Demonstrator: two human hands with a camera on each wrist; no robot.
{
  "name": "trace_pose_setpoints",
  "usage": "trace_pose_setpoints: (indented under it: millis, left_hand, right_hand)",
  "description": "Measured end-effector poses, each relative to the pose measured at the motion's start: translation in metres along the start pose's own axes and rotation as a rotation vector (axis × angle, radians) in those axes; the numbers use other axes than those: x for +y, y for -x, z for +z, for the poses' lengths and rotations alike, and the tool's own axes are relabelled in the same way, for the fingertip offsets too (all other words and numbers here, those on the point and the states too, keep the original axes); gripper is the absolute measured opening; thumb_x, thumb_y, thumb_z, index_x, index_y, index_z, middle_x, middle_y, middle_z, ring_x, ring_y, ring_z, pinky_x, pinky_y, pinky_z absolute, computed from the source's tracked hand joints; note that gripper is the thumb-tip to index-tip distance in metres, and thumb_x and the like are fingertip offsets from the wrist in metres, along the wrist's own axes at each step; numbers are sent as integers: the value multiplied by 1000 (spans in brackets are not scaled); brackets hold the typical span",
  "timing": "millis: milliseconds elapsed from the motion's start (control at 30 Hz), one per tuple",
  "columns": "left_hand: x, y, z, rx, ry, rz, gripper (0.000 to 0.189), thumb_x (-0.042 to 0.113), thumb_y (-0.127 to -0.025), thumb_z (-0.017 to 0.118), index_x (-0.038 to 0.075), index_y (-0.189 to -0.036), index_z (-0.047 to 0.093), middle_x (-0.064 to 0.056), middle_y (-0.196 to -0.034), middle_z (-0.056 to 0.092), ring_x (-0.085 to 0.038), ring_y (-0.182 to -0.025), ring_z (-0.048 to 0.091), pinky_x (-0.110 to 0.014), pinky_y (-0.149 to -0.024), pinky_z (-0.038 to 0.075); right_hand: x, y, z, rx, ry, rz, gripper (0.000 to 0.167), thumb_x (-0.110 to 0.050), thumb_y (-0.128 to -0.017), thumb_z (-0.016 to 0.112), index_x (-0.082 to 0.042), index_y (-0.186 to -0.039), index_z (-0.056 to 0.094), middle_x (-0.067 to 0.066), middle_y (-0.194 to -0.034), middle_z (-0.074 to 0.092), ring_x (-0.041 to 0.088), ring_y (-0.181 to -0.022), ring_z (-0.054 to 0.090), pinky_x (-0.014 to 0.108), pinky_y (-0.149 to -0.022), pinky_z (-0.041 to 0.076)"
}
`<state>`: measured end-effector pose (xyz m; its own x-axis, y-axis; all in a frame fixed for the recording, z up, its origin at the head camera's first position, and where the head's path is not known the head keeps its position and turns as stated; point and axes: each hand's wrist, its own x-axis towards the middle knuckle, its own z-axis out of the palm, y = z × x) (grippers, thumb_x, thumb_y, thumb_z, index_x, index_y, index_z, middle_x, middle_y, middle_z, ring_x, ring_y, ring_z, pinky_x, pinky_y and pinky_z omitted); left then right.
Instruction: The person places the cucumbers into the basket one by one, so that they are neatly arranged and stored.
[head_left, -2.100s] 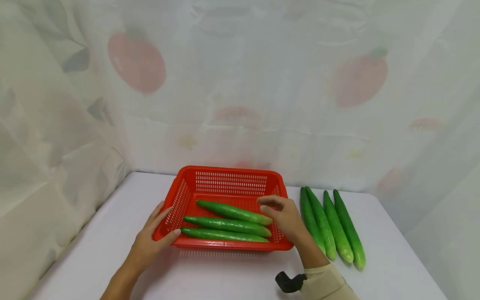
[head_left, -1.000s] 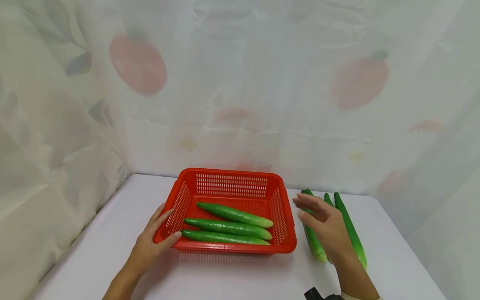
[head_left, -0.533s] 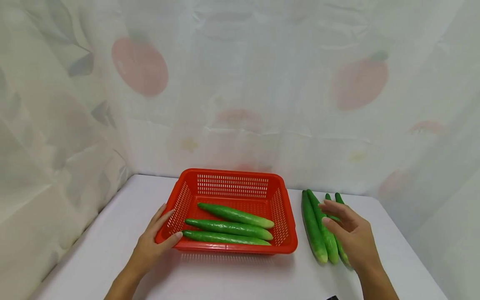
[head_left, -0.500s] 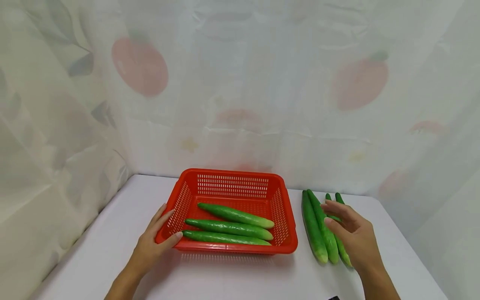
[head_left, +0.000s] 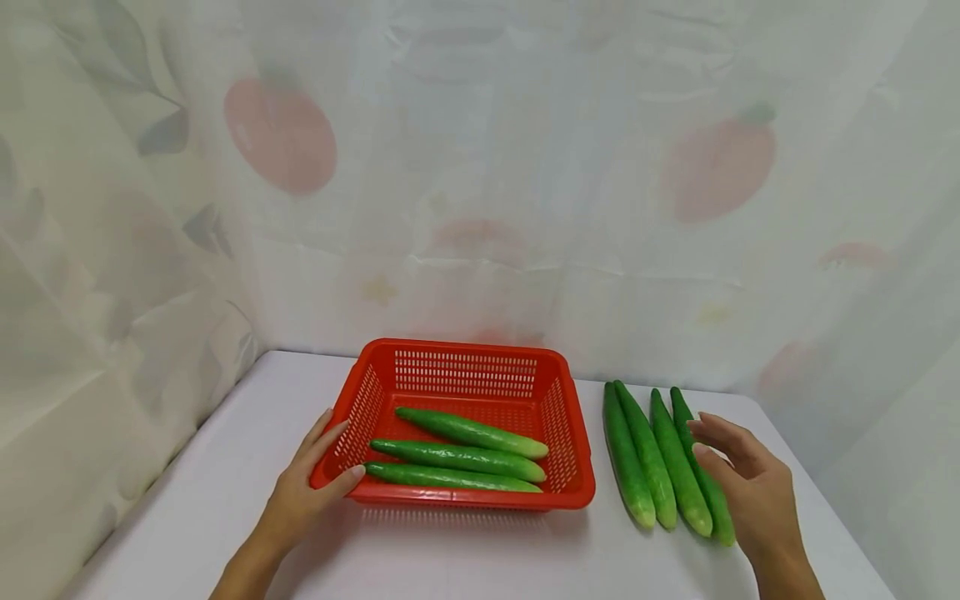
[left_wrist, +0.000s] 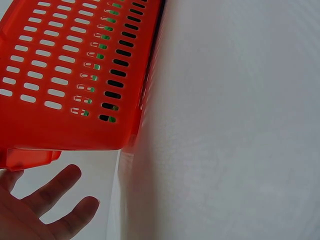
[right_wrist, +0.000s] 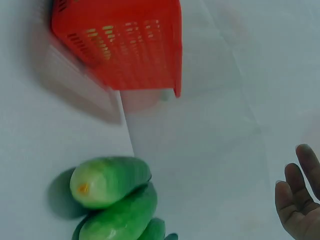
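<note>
My left hand [head_left: 298, 492] rests at the left front corner of a red plastic basket [head_left: 450, 497], thumb on the rim and fingers spread along the left side. In the left wrist view, fingers [left_wrist: 55, 190] extend below the rim. Three green cucumbers lie crosswise in the basket: a back one [head_left: 472, 432], a middle one [head_left: 457, 457] and a front one [head_left: 450, 477]. My right hand [head_left: 753, 479], holding nothing, hovers with loosely bent fingers over the rightmost cucumber [head_left: 718, 500] and partly hides it. Several cucumbers [right_wrist: 110, 181] lie side by side right of the basket.
A white-covered table [head_left: 480, 558] carries everything. Behind it hangs a pale curtain [head_left: 480, 167] with faded fruit prints, and another sheet [head_left: 97, 292] encloses the left side. Between basket and loose cucumbers runs a narrow strip of tabletop.
My right hand has moved from over the basket's right end rightward across the loose cucumbers to the rightmost one. The left hand and the cucumbers have stayed in place.
</note>
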<state>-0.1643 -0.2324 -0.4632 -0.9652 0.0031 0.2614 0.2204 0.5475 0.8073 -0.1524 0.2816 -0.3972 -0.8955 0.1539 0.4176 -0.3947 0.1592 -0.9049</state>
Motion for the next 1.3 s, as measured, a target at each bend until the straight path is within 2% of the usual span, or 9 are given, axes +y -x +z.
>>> trace_pose_setpoints:
  millis: [200, 433, 667, 767, 967, 1167, 1300]
  left_hand:
    - [3, 0, -1, 0, -32, -12, 66, 33, -89, 69, 14, -146, 43, 1, -158, 18, -31, -137, 26, -52, -95, 38]
    - [3, 1, -1, 1, -50, -19, 65, 35, -89, 69, 16, -146, 43, 0, -158, 19, -31, -136, 28, -39, -91, 41]
    - [3, 1, -1, 4, -42, -11, 65, 36, -89, 70, 16, -146, 44, 1, -158, 19, -31, -135, 29, -27, -88, 41]
    - [3, 0, -1, 2, -35, -15, 66, 36, -89, 70, 16, -146, 44, 1, -158, 19, -31, -135, 29, -25, -86, 41]
    - [4, 0, 0, 1, -31, -15, 66, 35, -89, 69, 15, -146, 43, 0, -158, 19, -32, -136, 28, -40, -90, 43]
    - [3, 0, 1, 5, -39, -6, 65, 36, -89, 70, 16, -146, 44, 1, -158, 20, -30, -136, 28, -25, -88, 40]
    - [3, 0, 0, 9, -45, 0, 65, 36, -89, 70, 16, -145, 45, 1, -157, 20, -30, -135, 29, -22, -88, 39]
  right_hand:
    - [11, 3, -11, 84, -41, 59, 42, 5, -89, 65, 6, -130, 55, 5, -113, 66, 12, -107, 58, 16, -83, 45]
    - [28, 5, -23, 193, 31, 126, 43, 2, -88, 68, 2, -130, 57, 0, -112, 66, 9, -106, 59, 14, -83, 44]
    - [44, 8, -33, 281, 31, 183, 42, 1, -87, 69, 0, -129, 60, -3, -109, 67, 6, -103, 59, 12, -81, 44]
    - [50, 10, -36, 298, 59, 206, 43, -1, -88, 70, -2, -129, 60, -4, -110, 67, 5, -104, 58, 10, -81, 43]
    - [65, 13, -41, 309, 157, 263, 43, -7, -89, 70, -6, -131, 59, -9, -111, 65, 1, -103, 56, 8, -80, 40]
    - [81, 19, -44, 302, 310, 339, 45, -16, -93, 67, -8, -135, 56, -12, -112, 63, -3, -103, 53, 7, -80, 38]
    - [87, 21, -45, 298, 311, 360, 45, -18, -93, 67, -9, -136, 55, -12, -113, 62, -3, -102, 52, 7, -80, 38]
